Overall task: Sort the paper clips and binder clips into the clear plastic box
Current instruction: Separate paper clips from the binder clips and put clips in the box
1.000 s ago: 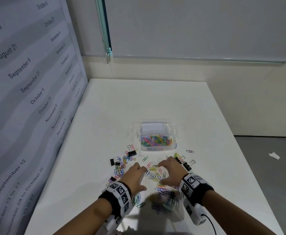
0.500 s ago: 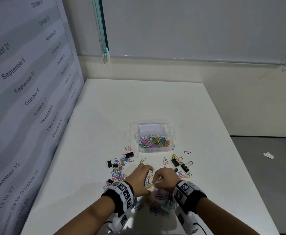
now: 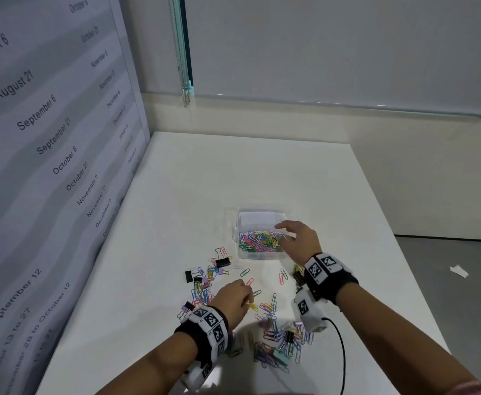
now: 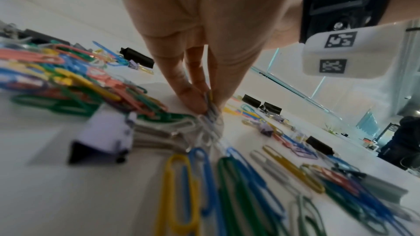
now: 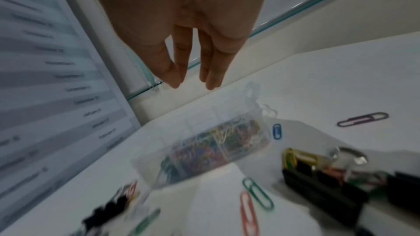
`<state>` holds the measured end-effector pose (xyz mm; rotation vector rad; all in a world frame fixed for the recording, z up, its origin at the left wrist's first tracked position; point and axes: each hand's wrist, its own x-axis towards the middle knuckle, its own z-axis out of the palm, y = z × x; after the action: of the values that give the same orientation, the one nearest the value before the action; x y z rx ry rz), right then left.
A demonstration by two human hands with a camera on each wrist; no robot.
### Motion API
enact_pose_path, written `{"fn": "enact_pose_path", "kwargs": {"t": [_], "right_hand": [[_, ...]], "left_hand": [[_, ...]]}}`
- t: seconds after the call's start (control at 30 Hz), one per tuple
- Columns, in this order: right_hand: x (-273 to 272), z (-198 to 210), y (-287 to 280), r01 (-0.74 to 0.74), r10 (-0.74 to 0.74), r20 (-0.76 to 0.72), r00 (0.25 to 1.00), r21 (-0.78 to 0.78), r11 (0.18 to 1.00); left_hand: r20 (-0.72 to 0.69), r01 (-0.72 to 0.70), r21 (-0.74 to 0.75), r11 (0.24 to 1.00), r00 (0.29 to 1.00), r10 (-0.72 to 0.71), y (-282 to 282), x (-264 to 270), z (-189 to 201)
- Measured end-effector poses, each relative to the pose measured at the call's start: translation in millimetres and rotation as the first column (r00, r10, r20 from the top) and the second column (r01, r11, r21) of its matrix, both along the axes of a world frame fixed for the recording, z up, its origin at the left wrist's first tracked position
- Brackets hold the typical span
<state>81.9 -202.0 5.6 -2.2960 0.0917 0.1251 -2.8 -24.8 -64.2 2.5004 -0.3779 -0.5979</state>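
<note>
Head view: clear plastic box (image 3: pixel 262 220) is seen mid-table w/ coloured paper clips (image 3: pixel 260 240) filling its near compartment, long axis running away from the person; right hand (image 3: pixel 297 240) is held over the box's right edge, fingers spread, nothing gripped. Left hand (image 3: pixel 233 299) is kept low by the loose clips, nearer the body; box thus lies ahead and to its right. Black binder clips (image 3: pixel 222 263) are left scattered. Left wrist view: a few clips (image 4: pixel 210 112) are pinched btwn fingertips (image 4: pixel 193 100). Right wrist view: fingers (image 5: pixel 213 71) are shown straight, apart, empty, above the box (image 5: pixel 204 143).
</note>
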Motion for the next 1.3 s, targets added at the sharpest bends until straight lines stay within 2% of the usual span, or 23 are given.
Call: {"fn": "enact_pose_path", "kwargs": {"t": [0.07,0.17,0.2,0.3,0.33,0.43,0.57,0.73,0.9,1.0,1.13,1.23,1.27,1.3], "right_hand": [[-6,-10,3,-0.047,0.048,0.020,0.999,-0.041,0.998],[-25,-28,3,-0.252,0.246,-0.055,0.968,-0.162,0.954],[-34,-34,2,-0.342,0.322,-0.136,0.937,-0.174,0.923],[-58,-51,-4,-0.604,0.503,-0.374,0.779,-0.238,0.760],[-64,-55,-6,-0.637,0.528,-0.386,0.757,-0.255,0.728],[-76,-66,-10,-0.662,0.571,-0.346,0.744,-0.264,0.702],[-83,-71,-9,-0.579,0.536,-0.244,0.808,-0.160,0.800],[-86,-55,-7,-0.527,0.476,-0.284,0.832,-0.138,0.839],[-80,-52,-11,-0.351,0.303,-0.299,0.905,-0.122,0.928],[-72,-43,-14,-0.324,0.277,-0.335,0.901,-0.093,0.941],[-50,-28,-16,-0.259,0.222,-0.293,0.930,-0.094,0.961],[-30,-13,-14,-0.152,0.140,-0.207,0.968,-0.042,0.987],[-23,-8,-13,-0.103,0.097,-0.163,0.982,-0.028,0.994],[-17,-5,-13,-0.051,0.049,-0.118,0.992,-0.014,0.999]], "left_hand": [[-0.012,-0.015,-0.008,1.000,1.000,0.015,2,3,0],[-0.025,-0.045,-0.038,0.998,0.999,0.044,5,9,2],[-0.027,-0.061,-0.054,0.997,0.998,0.059,6,11,2],[-0.028,-0.108,-0.085,0.990,0.994,0.106,10,16,4],[-0.035,-0.125,-0.098,0.987,0.992,0.122,11,19,5],[-0.046,-0.147,-0.130,0.980,0.989,0.142,11,27,10],[-0.028,-0.167,-0.193,0.967,0.986,0.164,7,41,17],[-0.032,-0.201,-0.275,0.940,0.979,0.200,-3,59,30],[-0.041,-0.268,-0.329,0.905,0.962,0.269,-11,80,42],[-0.097,-0.371,-0.392,0.842,0.927,0.363,-14,91,44],[-0.189,-0.509,-0.426,0.748,0.859,0.476,-19,101,35],[-0.330,-0.637,-0.472,0.610,0.769,0.547,-24,105,27],[-0.354,-0.653,-0.476,0.589,0.756,0.551,-25,105,26],[-0.345,-0.638,-0.459,0.618,0.769,0.538,-25,106,26]]}}
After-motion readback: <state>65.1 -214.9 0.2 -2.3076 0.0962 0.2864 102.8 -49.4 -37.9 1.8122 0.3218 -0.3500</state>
